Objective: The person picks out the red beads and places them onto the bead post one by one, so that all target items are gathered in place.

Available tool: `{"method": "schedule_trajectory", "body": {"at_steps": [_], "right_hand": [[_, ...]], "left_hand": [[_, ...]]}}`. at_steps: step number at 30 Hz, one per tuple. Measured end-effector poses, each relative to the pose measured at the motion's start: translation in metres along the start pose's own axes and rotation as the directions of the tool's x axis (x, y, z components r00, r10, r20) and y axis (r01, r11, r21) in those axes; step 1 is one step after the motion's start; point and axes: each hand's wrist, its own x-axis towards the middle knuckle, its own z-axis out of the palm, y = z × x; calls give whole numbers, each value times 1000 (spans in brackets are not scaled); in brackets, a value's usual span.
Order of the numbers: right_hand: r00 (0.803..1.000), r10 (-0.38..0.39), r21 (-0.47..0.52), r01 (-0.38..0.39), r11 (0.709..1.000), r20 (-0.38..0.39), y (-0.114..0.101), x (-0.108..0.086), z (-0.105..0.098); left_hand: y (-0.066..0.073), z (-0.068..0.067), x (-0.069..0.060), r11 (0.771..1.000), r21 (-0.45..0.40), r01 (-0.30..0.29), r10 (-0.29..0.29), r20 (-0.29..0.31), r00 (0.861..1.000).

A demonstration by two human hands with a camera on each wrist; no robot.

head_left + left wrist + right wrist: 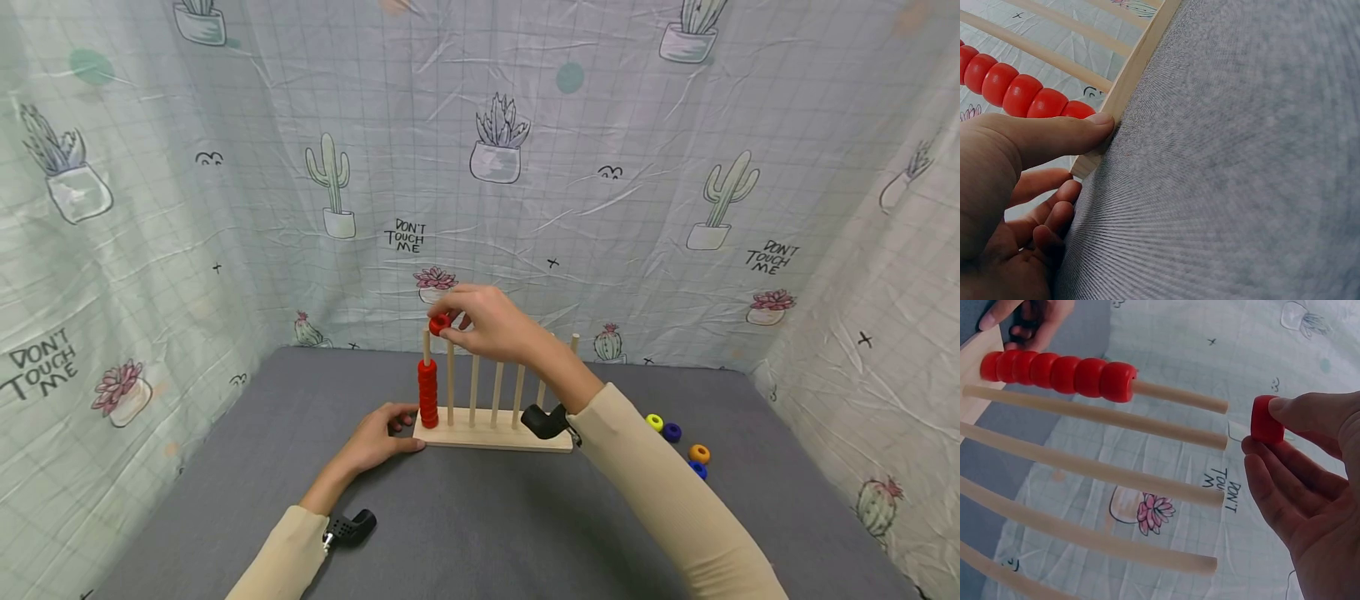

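A red bead (1267, 420) is pinched between thumb and fingers of my right hand (487, 321). It is just off the tip of the leftmost peg (1179, 398), its hole visible in the head view. That peg carries a stack of several red beads (427, 395) and its upper part is bare. The wooden peg stand (480, 435) has several other pegs with no beads on them. My left hand (378, 439) holds the stand's left end, its thumb (1079, 134) against the base and its other fingers curled beyond the end.
Right of the stand on the grey tabletop (465, 517) lie a yellow bead (655, 422), an orange bead (699, 453) and two blue beads (672, 432). A patterned cloth (555, 208) hangs behind and at both sides. My right forearm passes in front of the right-hand pegs.
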Motion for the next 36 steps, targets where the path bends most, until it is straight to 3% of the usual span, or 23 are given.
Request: {"method": "schedule_trajectory", "body": {"at_steps": [27,36], "right_hand": [[999,34,12,-34,999,7,5,8,5],[995,77,15,-78,997,56,4,14,7]], "left_hand": [[2,0,-2,1000,-6,2,-2,-1,1000],[1,0,-1,1000,7,-7,7,-5,1000]]}}
